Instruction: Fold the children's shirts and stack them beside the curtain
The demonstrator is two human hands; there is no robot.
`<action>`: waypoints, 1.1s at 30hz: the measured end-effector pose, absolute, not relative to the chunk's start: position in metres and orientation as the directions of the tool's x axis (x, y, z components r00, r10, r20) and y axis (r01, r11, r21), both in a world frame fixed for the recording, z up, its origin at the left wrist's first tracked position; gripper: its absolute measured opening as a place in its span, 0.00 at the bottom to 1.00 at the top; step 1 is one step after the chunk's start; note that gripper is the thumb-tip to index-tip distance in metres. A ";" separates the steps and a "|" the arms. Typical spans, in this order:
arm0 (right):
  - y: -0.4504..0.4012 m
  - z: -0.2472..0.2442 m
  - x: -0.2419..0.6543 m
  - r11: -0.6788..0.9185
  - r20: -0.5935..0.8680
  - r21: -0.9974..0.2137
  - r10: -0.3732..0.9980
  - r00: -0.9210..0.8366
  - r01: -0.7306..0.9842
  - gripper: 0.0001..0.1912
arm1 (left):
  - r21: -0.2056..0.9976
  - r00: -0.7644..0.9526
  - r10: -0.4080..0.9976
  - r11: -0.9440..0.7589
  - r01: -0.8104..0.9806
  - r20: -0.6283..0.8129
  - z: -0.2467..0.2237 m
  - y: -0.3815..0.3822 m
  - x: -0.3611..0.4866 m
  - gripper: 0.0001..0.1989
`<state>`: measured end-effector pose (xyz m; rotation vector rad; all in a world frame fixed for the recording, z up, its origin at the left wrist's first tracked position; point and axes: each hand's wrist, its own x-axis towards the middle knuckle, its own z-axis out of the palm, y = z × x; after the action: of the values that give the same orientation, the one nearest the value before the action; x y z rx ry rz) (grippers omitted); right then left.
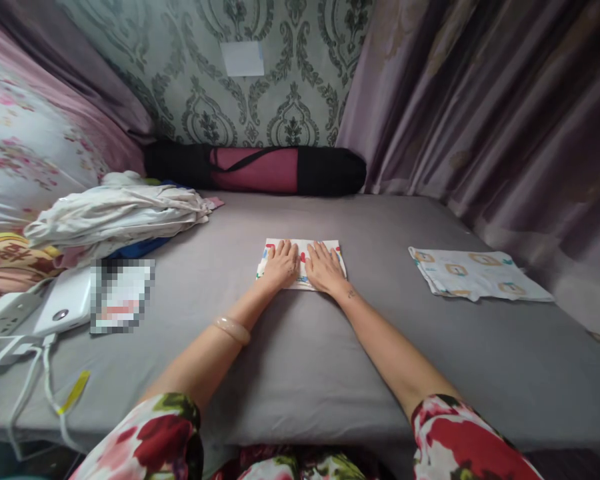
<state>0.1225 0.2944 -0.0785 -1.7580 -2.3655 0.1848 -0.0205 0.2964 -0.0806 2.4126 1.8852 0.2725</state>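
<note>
A folded white cloth (303, 248) with red, blue and green printed patches lies in the middle of the grey bed sheet (300, 360). My left hand (281, 263) rests flat on its left half, fingers stretched forward. On the right half my right hand (324, 268) lies flat too, fingers slightly spread. Both palms press down on the cloth and hide part of its print. Neither hand grips anything. Well to the right lies another folded white cloth (480, 273) with orange and teal prints, apart from my hands.
Crumpled light clothes (120, 217) are heaped at the left. Nearer stand a white power bank (65, 300), a power strip (7, 313) with cables, and a blurred packet (123, 297). A long black and maroon bag (255, 170) lies along the wall. Curtains (480, 100) hang on the right.
</note>
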 end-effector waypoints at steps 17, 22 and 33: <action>0.296 -0.076 0.118 0.267 0.063 -0.202 0.964 -0.259 0.942 0.28 | 0.180 0.374 0.922 -0.387 0.904 0.101 -0.086 0.322 -0.020 0.24; 0.297 -0.080 0.118 0.263 0.056 -0.212 0.965 -0.257 0.941 0.28 | 0.209 0.349 0.929 -0.368 0.906 0.122 -0.090 0.327 -0.019 0.24; 0.305 -0.081 0.137 0.204 0.015 -0.234 0.978 -0.206 0.951 0.32 | 0.158 0.186 0.975 -0.204 0.966 0.119 -0.085 0.304 -0.024 0.25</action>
<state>0.1369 0.3048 -0.0810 -1.8689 -2.3085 0.2594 -0.0239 0.3037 -0.0846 2.3828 1.9512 0.2996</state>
